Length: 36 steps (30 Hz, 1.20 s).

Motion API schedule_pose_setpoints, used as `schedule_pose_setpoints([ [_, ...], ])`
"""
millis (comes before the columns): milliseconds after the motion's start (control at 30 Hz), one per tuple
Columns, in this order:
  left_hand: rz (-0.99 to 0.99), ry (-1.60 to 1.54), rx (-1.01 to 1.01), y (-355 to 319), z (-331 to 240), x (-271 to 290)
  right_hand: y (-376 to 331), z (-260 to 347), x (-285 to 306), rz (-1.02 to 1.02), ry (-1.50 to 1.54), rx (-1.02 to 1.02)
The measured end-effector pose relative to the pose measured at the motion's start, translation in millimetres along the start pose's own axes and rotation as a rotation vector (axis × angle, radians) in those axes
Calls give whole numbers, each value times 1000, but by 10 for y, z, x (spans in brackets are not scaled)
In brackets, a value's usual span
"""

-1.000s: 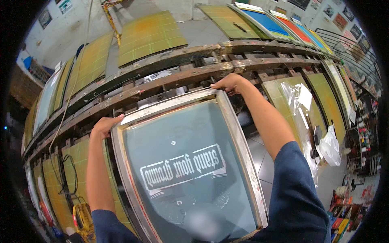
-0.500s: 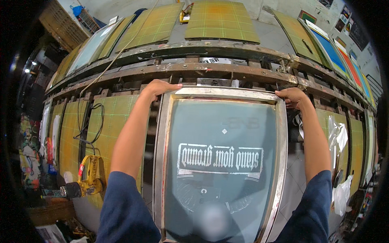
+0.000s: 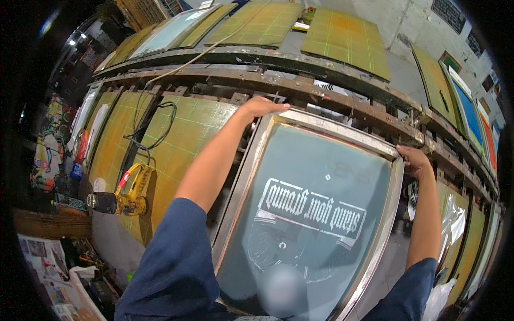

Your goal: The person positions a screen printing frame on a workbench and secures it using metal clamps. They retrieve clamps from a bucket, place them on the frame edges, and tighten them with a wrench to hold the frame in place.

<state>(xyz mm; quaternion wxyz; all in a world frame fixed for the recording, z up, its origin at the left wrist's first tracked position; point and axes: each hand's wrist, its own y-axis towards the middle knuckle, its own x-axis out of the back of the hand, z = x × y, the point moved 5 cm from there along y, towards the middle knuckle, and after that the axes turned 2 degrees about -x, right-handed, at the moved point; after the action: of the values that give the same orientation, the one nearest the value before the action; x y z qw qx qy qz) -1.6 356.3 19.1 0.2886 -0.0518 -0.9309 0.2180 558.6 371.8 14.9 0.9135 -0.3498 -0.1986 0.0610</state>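
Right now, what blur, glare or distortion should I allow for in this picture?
Head view: a round, pale blurred patch hides detail low on the framed screen; head view: bright glare streaks the clear plastic at right; head view: the fisheye bends the brown rail and blackens the corners; head view: left hand and right hand read fairly clearly.

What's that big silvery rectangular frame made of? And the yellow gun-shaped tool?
Silvery rectangular frame: probably metal, dull and stained, because its grey sides catch pale glints. Yellow gun-shaped tool: its body looks like smooth, hard plastic, with even colour and rounded edges; its dark nose could be plastic or metal.
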Motion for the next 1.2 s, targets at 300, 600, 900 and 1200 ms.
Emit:
schedule_pose_setpoints([
  [300,8,-25,-18,42,0,2,53,-33,-114,136,163,27],
  [600,-123,120,3,129,-23,73,367,-150,160,-21,87,15],
  [900,-43,-78,93,-161,-170,16,76,-63,32,4,142,43],
  [1200,-69,-158,83,-81,40,-54,216,-160,56,75,163,-5],
])
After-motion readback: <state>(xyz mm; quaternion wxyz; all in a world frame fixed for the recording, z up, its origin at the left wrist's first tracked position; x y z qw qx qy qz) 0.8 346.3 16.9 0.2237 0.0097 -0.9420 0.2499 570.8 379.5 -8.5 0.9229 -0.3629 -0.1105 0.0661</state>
